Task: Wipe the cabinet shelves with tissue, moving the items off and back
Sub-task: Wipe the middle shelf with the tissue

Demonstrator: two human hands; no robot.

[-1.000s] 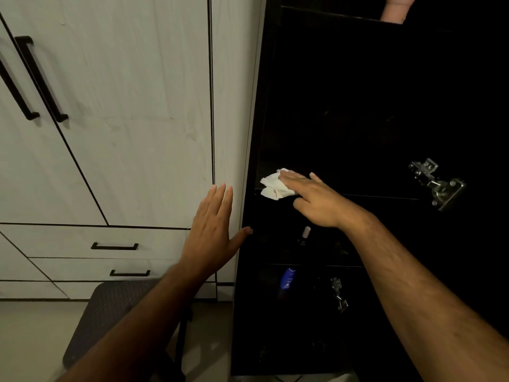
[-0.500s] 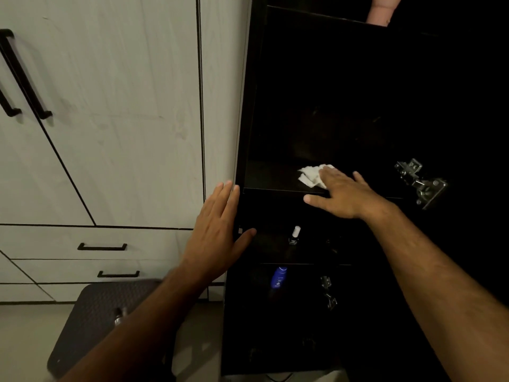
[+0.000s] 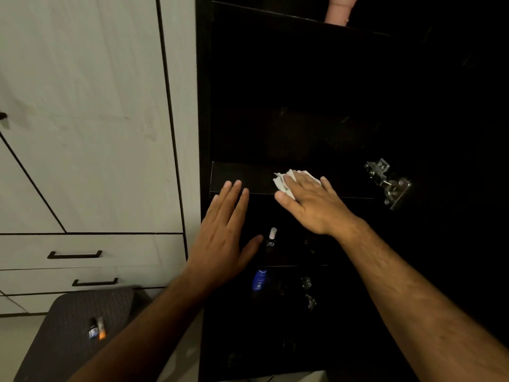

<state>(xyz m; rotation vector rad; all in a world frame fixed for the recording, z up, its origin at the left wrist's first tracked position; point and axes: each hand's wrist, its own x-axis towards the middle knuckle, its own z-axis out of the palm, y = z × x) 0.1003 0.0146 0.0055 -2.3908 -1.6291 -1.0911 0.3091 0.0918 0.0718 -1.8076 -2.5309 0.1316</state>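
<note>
The tissue was pressed flat against the shelf near its front edge by the right hand, fingers straight, presumably for wiping. The left hand, open and empty, was held before the cabinet's left edge, likely for balance.

Both forearms are bare to the frame's edge, with no sleeves, and the left hand and right hand wear no gloves, rings, watch or bands.
</note>
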